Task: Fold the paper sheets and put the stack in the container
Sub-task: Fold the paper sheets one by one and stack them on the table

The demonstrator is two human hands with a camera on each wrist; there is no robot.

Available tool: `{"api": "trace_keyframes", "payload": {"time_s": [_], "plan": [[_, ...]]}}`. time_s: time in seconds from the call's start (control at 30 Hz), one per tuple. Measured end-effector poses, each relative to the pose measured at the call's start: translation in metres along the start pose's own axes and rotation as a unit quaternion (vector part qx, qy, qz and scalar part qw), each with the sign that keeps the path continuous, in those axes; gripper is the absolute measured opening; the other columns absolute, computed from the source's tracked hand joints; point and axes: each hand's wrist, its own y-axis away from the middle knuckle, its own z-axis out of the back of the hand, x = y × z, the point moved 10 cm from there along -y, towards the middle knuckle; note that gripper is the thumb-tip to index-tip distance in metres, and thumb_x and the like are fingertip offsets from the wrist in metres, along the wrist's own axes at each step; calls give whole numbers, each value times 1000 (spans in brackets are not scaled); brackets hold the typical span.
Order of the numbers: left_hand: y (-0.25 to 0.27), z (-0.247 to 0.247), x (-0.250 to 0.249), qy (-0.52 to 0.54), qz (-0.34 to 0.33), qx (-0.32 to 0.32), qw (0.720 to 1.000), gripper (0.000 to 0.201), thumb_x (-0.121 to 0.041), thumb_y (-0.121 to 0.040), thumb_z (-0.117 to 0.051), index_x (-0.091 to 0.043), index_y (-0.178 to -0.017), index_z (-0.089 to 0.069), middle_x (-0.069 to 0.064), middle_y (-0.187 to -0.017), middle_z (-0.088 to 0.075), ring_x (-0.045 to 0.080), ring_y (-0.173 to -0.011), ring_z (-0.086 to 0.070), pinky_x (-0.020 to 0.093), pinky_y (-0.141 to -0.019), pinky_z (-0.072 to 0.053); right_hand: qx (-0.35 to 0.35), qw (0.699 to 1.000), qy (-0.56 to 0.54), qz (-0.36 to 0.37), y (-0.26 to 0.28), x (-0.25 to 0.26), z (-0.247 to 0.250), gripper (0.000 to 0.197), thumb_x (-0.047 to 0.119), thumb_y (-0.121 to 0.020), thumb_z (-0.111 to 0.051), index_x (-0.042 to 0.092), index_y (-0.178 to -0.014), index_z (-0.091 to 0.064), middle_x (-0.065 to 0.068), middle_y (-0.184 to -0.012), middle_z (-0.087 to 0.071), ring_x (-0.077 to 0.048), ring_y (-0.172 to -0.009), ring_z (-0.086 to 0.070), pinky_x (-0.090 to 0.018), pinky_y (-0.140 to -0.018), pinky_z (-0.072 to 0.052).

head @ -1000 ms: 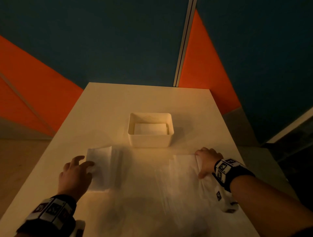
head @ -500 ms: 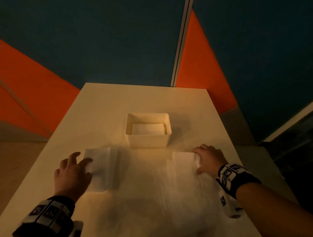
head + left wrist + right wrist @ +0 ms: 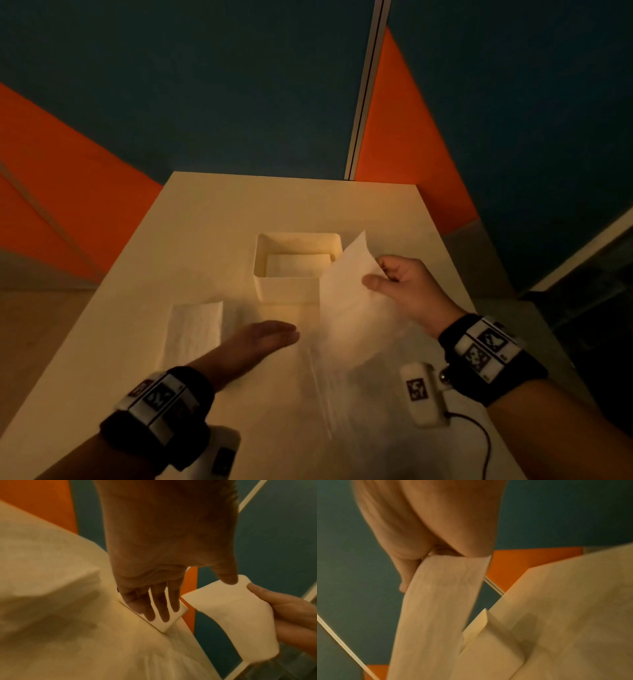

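My right hand (image 3: 383, 277) pinches the right edge of a thin white paper sheet (image 3: 346, 294) between thumb and fingers and holds its far end raised off the table, in front of the container's right corner. The lifted sheet (image 3: 440, 601) hangs down from that hand (image 3: 426, 555). My left hand (image 3: 284, 337) lies flat with straight fingers (image 3: 161, 609) low over the table, just left of the sheet (image 3: 223, 608), holding nothing. A folded paper stack (image 3: 195, 329) lies at the left. The white container (image 3: 294, 289) stands mid-table with a folded paper (image 3: 296, 265) inside.
The pale table (image 3: 239, 212) ends at a far edge before a teal and orange wall. Its right edge runs close by my right wrist. A small white device on a cable (image 3: 423, 394) hangs under my right wristband.
My right hand has lifted the far end of the sheet up off the table. My left hand has left the folded stack and moved right toward the sheet.
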Motion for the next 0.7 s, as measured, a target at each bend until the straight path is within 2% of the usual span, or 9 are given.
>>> {"api": "trace_keyframes", "payload": {"time_s": [0.07, 0.13, 0.2, 0.3, 0.4, 0.47, 0.53, 0.6, 0.7], "plan": [[-4, -22, -6, 67, 4, 67, 996, 79, -86, -52, -58, -38, -114, -58, -13, -118, -63, 8, -110, -56, 32, -96, -43, -17, 997, -72, 4, 3, 3, -8, 11, 1, -88, -61, 2, -97, -67, -9, -87, -71, -14, -74, -65, -25, -68, -53], [-6, -32, -15, 169, 3, 94, 981, 60, -70, -75, -54, -34, -122, -55, -7, -121, -65, 16, -112, -60, 36, -94, -45, -25, 993, -118, -1, 6, 2, -16, 11, 2, -89, -59, 7, -95, -67, -6, -85, -71, -14, -74, -65, -27, -67, -53], [-10, -32, -24, 270, 1, 79, 960, 46, -50, -82, -56, -26, -122, -56, 2, -121, -66, 21, -109, -63, 37, -91, -50, -30, 989, -142, -15, 7, -4, -21, 11, 4, -90, -58, 9, -95, -66, -5, -85, -71, -14, -73, -65, -28, -66, -54], [-15, -14, -35, 347, -39, 9, 937, 40, -25, -79, -60, -15, -118, -61, 12, -117, -66, 24, -100, -65, 36, -82, -56, -28, 983, -177, -29, 9, -12, -23, 14, 3, -91, -56, 9, -99, -66, -7, -90, -72, -18, -77, -66, -30, -67, -54], [-15, 6, -40, 357, -76, -50, 930, 36, -11, -81, -60, -11, -116, -63, 14, -109, -69, 26, -92, -67, 37, -77, -56, 7, 978, -206, -43, 9, -21, -25, 24, -4, -87, -56, 10, -105, -65, -9, -94, -73, -20, -81, -69, -29, -67, -56], [-13, 14, -42, 356, -91, -62, 928, 37, -13, -74, -68, -10, -111, -66, 14, -105, -70, 26, -88, -68, 35, -75, -58, 17, 976, -208, -56, 9, -28, -23, 27, -8, -85, -56, 11, -102, -67, -8, -89, -73, -21, -78, -68, -31, -66, -55], [-10, 17, -44, 334, -96, -53, 936, 43, -18, -72, -73, -4, -112, -66, 18, -112, -68, 31, -98, -66, 39, -85, -56, 11, 975, -213, -61, 9, -31, -20, 25, -9, -85, -55, 9, -96, -68, -6, -84, -73, -20, -76, -67, -32, -66, -54], [-7, 20, -46, 299, -97, -50, 948, 31, -9, -85, -59, 1, -114, -64, 20, -116, -65, 35, -105, -62, 41, -89, -53, 3, 973, -222, -69, 9, -33, -18, 22, -6, -87, -53, 7, -93, -69, -7, -83, -73, -20, -76, -67, -30, -65, -55], [-5, 25, -46, 269, -92, -40, 958, 26, 1, -92, -45, 2, -109, -65, 16, -107, -69, 35, -104, -63, 34, -83, -57, 17, 952, -281, -120, 10, -42, -21, 29, 9, -92, -39, 6, -93, -68, -12, -82, -69, -24, -72, -63, -33, -65, -50]]}}
